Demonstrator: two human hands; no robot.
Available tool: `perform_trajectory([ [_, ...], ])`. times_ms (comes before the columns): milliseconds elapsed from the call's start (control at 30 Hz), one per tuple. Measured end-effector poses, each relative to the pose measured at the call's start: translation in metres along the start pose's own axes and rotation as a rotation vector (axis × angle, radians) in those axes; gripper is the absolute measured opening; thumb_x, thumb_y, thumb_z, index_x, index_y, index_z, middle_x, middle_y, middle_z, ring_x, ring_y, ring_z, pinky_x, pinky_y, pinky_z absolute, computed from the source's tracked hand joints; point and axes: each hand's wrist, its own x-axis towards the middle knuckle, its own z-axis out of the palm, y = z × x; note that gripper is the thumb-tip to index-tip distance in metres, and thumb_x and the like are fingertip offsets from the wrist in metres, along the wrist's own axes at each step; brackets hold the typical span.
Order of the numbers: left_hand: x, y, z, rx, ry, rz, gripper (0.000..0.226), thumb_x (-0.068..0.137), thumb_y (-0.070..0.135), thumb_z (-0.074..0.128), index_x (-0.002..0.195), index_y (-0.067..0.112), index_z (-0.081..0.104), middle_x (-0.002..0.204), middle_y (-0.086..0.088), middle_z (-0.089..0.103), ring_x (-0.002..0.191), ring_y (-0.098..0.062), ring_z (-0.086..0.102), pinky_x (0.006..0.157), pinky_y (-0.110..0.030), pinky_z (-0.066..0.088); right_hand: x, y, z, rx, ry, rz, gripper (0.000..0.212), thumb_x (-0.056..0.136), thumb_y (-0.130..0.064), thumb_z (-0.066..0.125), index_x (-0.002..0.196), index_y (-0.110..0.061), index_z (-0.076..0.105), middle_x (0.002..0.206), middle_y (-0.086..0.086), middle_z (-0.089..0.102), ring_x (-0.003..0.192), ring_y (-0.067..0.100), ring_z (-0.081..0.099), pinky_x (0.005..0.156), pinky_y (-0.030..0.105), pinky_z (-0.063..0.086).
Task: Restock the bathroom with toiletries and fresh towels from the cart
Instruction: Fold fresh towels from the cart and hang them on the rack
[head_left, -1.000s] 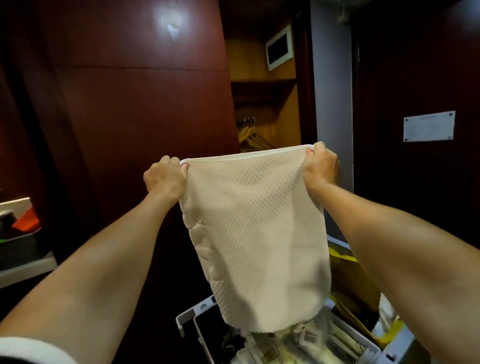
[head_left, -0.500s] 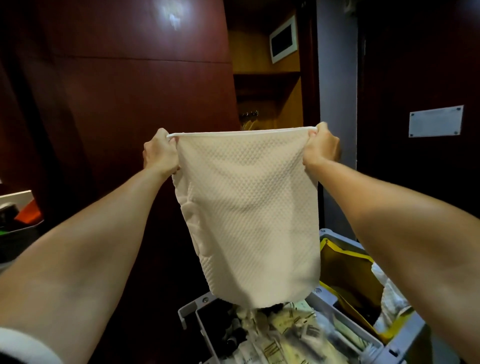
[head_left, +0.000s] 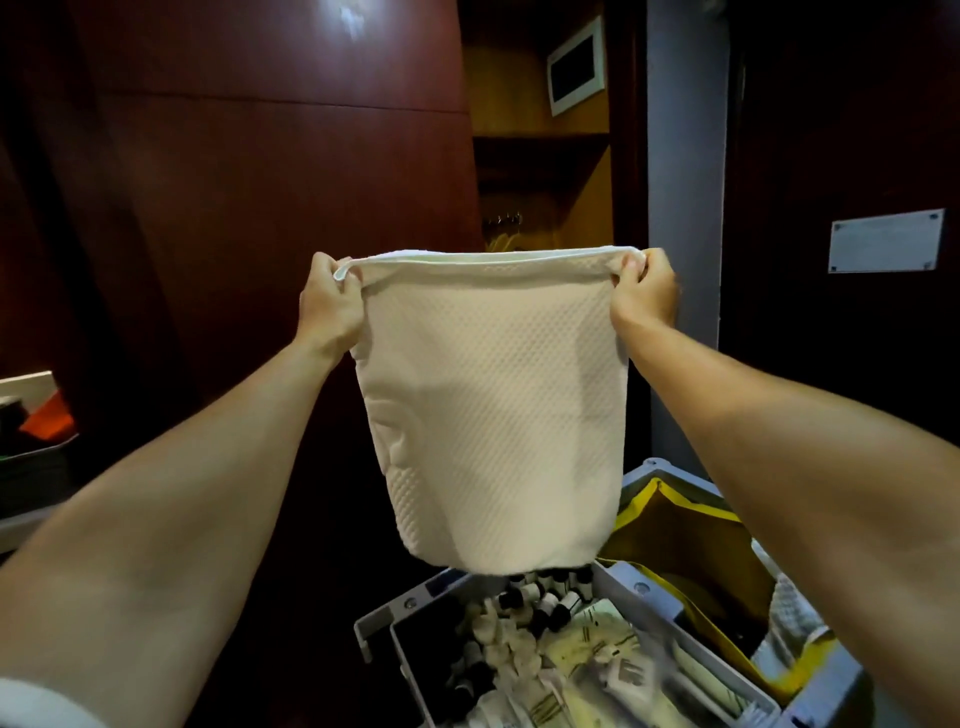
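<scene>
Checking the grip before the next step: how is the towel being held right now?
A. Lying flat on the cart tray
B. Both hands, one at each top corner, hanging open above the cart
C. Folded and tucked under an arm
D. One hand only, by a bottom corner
B: the left hand and right hand each pinch a top corner of the towel, which hangs spread above the cart.

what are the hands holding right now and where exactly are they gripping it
A cream waffle-textured towel, held by its two top corners: left hand on one, right hand on the other, the rest hanging free.
</scene>
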Motion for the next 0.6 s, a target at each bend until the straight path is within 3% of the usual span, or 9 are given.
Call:
perform_trajectory([
  [100, -0.002, -0.004, -0.008, 0.067, -0.018, -0.039, 0.023, 0.101, 0.032, 0.042, 0.092, 0.012, 0.047, 0.083, 0.003, 0.051, 0.08, -0.017, 0.048, 0.061, -0.033, 0.042, -0.003, -0.002, 0.0, -0.062, 0.039, -0.018, 0.02, 0.103, -0.027, 0.037, 0.09, -0.019, 0.049, 0.083, -0.007, 0.053, 0.076, 0.013, 0.051, 0.059, 0.028, 0.035],
  [167, -0.004, -0.009, -0.013, 0.12, -0.064, -0.072, 0.029, 0.101, 0.035, 0.044, 0.093, 0.009, 0.054, 0.091, -0.005, 0.058, 0.088, -0.025, 0.056, 0.075, -0.04, 0.052, -0.007, 0.0, -0.001, -0.159, 0.065, -0.029, 0.018, 0.103, -0.027, 0.038, 0.092, -0.019, 0.05, 0.089, -0.002, 0.056, 0.08, 0.018, 0.049, 0.067, 0.03, 0.033],
  [233, -0.009, -0.013, -0.015, 0.131, -0.04, -0.108, 0.032, 0.099, 0.04, 0.047, 0.092, 0.011, 0.058, 0.099, -0.01, 0.064, 0.098, -0.032, 0.061, 0.086, -0.041, 0.052, -0.013, 0.001, -0.001, -0.225, 0.084, -0.036, 0.021, 0.103, -0.028, 0.038, 0.097, -0.016, 0.053, 0.094, 0.004, 0.06, 0.083, 0.024, 0.051, 0.07, 0.032, 0.031],
  [300, -0.016, -0.014, -0.013, 0.158, 0.024, -0.105, 0.028, 0.097, 0.043, 0.05, 0.09, 0.018, 0.06, 0.102, -0.008, 0.068, 0.102, -0.03, 0.06, 0.084, -0.035, 0.046, -0.018, 0.0, 0.0, -0.243, 0.107, -0.021, 0.023, 0.103, -0.028, 0.038, 0.101, -0.014, 0.056, 0.1, 0.01, 0.065, 0.091, 0.03, 0.058, 0.072, 0.035, 0.033],
  [433, -0.024, -0.017, -0.012, 0.237, 0.032, -0.087, 0.028, 0.094, 0.048, 0.053, 0.091, 0.024, 0.067, 0.092, 0.005, 0.068, 0.088, -0.018, 0.058, 0.075, -0.03, 0.038, -0.017, 0.009, -0.007, -0.317, 0.044, 0.009, 0.021, 0.103, -0.03, 0.04, 0.097, -0.018, 0.057, 0.106, 0.011, 0.067, 0.102, 0.035, 0.059, 0.089, 0.041, 0.042],
  [600, -0.044, -0.036, 0.0, 0.163, -0.079, -0.088, 0.033, 0.098, 0.041, 0.051, 0.086, 0.013, 0.062, 0.088, -0.004, 0.065, 0.086, -0.023, 0.056, 0.073, -0.03, 0.035, -0.029, 0.038, -0.014, -0.465, -0.018, 0.143, 0.033, 0.103, -0.032, 0.038, 0.116, -0.019, 0.065, 0.124, 0.013, 0.061, 0.121, 0.035, 0.048, 0.101, 0.042, 0.034],
])
